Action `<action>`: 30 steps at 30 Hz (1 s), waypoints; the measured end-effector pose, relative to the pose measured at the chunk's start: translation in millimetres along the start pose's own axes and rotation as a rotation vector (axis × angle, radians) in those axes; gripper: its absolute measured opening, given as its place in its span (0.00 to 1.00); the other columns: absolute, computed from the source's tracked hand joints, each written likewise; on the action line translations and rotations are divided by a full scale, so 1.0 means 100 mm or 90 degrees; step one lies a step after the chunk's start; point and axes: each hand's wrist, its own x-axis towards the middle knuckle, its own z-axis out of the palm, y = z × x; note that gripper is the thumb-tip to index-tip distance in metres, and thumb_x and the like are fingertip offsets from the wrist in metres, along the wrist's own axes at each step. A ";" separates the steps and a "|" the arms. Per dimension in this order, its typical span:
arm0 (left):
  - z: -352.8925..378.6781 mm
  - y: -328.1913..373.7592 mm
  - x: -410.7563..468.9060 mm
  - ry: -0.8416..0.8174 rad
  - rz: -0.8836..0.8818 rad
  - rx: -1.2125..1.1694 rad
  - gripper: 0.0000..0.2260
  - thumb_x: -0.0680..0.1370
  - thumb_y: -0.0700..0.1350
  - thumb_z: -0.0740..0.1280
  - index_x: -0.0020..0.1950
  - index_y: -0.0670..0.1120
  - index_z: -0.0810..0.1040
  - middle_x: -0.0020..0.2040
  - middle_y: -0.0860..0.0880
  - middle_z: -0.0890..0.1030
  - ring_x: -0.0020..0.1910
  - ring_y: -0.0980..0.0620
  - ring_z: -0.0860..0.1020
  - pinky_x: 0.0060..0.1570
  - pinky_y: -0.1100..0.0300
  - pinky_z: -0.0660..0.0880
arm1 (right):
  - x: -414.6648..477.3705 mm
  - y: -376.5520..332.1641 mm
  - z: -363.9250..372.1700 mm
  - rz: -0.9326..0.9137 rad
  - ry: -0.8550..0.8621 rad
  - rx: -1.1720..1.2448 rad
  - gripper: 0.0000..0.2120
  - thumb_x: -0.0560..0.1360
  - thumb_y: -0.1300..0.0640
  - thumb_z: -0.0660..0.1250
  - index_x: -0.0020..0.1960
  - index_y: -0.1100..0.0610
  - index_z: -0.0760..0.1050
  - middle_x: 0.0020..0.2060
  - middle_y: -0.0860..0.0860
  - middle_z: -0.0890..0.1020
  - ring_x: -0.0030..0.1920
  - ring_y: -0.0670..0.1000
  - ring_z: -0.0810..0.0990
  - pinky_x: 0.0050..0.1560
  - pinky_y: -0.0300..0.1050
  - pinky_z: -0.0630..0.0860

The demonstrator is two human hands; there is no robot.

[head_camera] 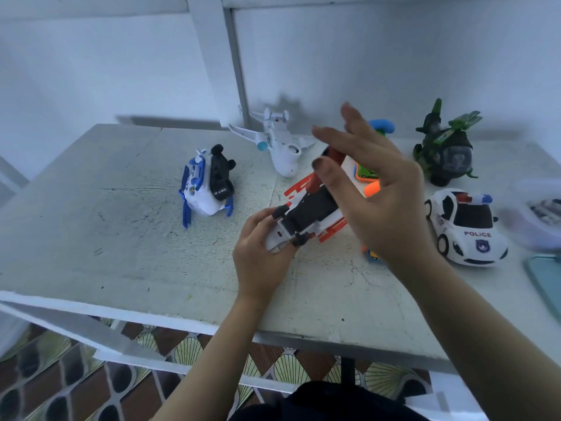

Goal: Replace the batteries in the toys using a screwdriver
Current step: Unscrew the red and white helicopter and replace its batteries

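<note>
L hand (260, 259) grips 1 red-white toy (312, 211); R hand (381, 192) spread.

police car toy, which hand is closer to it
Right. The right hand hovers open just left of the police car; the left hand is farther left, gripping the red and white toy.

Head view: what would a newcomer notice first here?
At the centre, a left hand grips a red-and-white toy turned underside up, with the right hand spread open above it. On the table stand a police car at right and a green helicopter behind it.
</note>
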 end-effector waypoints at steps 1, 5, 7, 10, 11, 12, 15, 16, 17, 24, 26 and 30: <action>0.00 0.00 0.00 -0.001 0.002 0.001 0.21 0.66 0.48 0.78 0.56 0.43 0.83 0.54 0.51 0.80 0.52 0.62 0.75 0.51 0.79 0.68 | 0.00 -0.01 0.00 0.003 0.022 -0.011 0.12 0.73 0.51 0.70 0.56 0.47 0.78 0.57 0.40 0.76 0.64 0.44 0.73 0.61 0.33 0.68; 0.01 -0.01 0.00 0.002 -0.004 0.000 0.20 0.65 0.47 0.78 0.55 0.43 0.83 0.55 0.52 0.80 0.52 0.63 0.75 0.51 0.79 0.68 | 0.03 -0.03 -0.02 0.000 0.057 -0.017 0.12 0.72 0.55 0.72 0.55 0.51 0.80 0.43 0.47 0.79 0.47 0.42 0.77 0.51 0.37 0.73; 0.01 -0.01 0.00 0.003 0.001 -0.002 0.20 0.66 0.49 0.77 0.55 0.43 0.83 0.55 0.54 0.79 0.52 0.63 0.75 0.52 0.79 0.68 | 0.04 -0.03 -0.03 -0.001 0.043 -0.030 0.12 0.74 0.59 0.69 0.57 0.53 0.79 0.42 0.46 0.82 0.47 0.45 0.80 0.53 0.43 0.76; 0.00 0.00 0.00 0.001 0.005 -0.003 0.21 0.66 0.49 0.78 0.55 0.42 0.83 0.54 0.53 0.79 0.52 0.60 0.76 0.52 0.79 0.68 | 0.03 -0.02 -0.03 -0.001 0.015 -0.033 0.13 0.77 0.64 0.63 0.59 0.55 0.77 0.43 0.48 0.83 0.46 0.43 0.80 0.47 0.42 0.78; 0.00 0.00 0.00 0.000 0.006 -0.006 0.21 0.66 0.49 0.78 0.55 0.42 0.83 0.54 0.53 0.79 0.52 0.59 0.76 0.52 0.79 0.68 | 0.02 -0.02 -0.04 -0.002 0.014 -0.031 0.13 0.77 0.64 0.63 0.59 0.55 0.78 0.45 0.47 0.83 0.49 0.42 0.80 0.49 0.41 0.78; 0.00 0.01 0.00 0.000 0.008 -0.011 0.22 0.66 0.51 0.77 0.55 0.42 0.83 0.54 0.53 0.79 0.52 0.59 0.76 0.52 0.79 0.68 | 0.02 -0.01 -0.04 0.000 0.017 -0.030 0.12 0.77 0.61 0.63 0.58 0.54 0.78 0.50 0.47 0.81 0.54 0.41 0.78 0.54 0.40 0.76; 0.00 0.01 0.00 -0.001 0.014 -0.016 0.22 0.67 0.54 0.74 0.56 0.43 0.82 0.55 0.52 0.80 0.52 0.61 0.76 0.52 0.78 0.69 | 0.02 -0.01 -0.05 0.023 0.042 -0.025 0.10 0.72 0.52 0.71 0.54 0.47 0.80 0.57 0.48 0.75 0.58 0.42 0.73 0.58 0.33 0.70; 0.00 0.01 0.00 -0.001 0.017 -0.014 0.22 0.68 0.54 0.74 0.56 0.42 0.82 0.55 0.52 0.80 0.53 0.61 0.75 0.51 0.78 0.69 | 0.02 -0.01 -0.05 0.024 0.050 -0.021 0.11 0.71 0.51 0.72 0.53 0.46 0.80 0.53 0.48 0.76 0.55 0.41 0.73 0.55 0.32 0.70; 0.00 0.00 0.00 0.000 0.019 -0.013 0.22 0.68 0.54 0.74 0.56 0.42 0.82 0.55 0.52 0.79 0.53 0.62 0.75 0.51 0.79 0.69 | 0.02 -0.02 -0.06 0.019 0.051 -0.016 0.11 0.70 0.51 0.72 0.52 0.47 0.79 0.49 0.47 0.77 0.51 0.39 0.74 0.53 0.32 0.70; 0.00 -0.01 0.00 -0.002 0.008 -0.009 0.21 0.66 0.47 0.79 0.56 0.43 0.83 0.54 0.52 0.80 0.52 0.60 0.76 0.52 0.78 0.69 | 0.02 -0.02 -0.05 0.016 -0.001 0.001 0.17 0.76 0.65 0.64 0.64 0.55 0.73 0.40 0.44 0.83 0.43 0.42 0.81 0.44 0.35 0.77; 0.00 -0.01 0.00 -0.002 0.008 -0.013 0.21 0.66 0.47 0.79 0.57 0.44 0.82 0.55 0.53 0.79 0.53 0.59 0.76 0.52 0.77 0.69 | -0.01 -0.01 -0.03 0.014 -0.020 0.006 0.17 0.77 0.63 0.64 0.65 0.54 0.74 0.46 0.41 0.83 0.54 0.36 0.78 0.53 0.31 0.73; 0.00 -0.01 0.00 -0.003 0.009 -0.021 0.22 0.67 0.52 0.77 0.57 0.43 0.82 0.55 0.52 0.80 0.53 0.60 0.76 0.52 0.77 0.69 | -0.01 0.00 -0.01 0.029 0.026 -0.024 0.15 0.72 0.48 0.70 0.58 0.44 0.76 0.59 0.43 0.75 0.63 0.43 0.72 0.61 0.34 0.68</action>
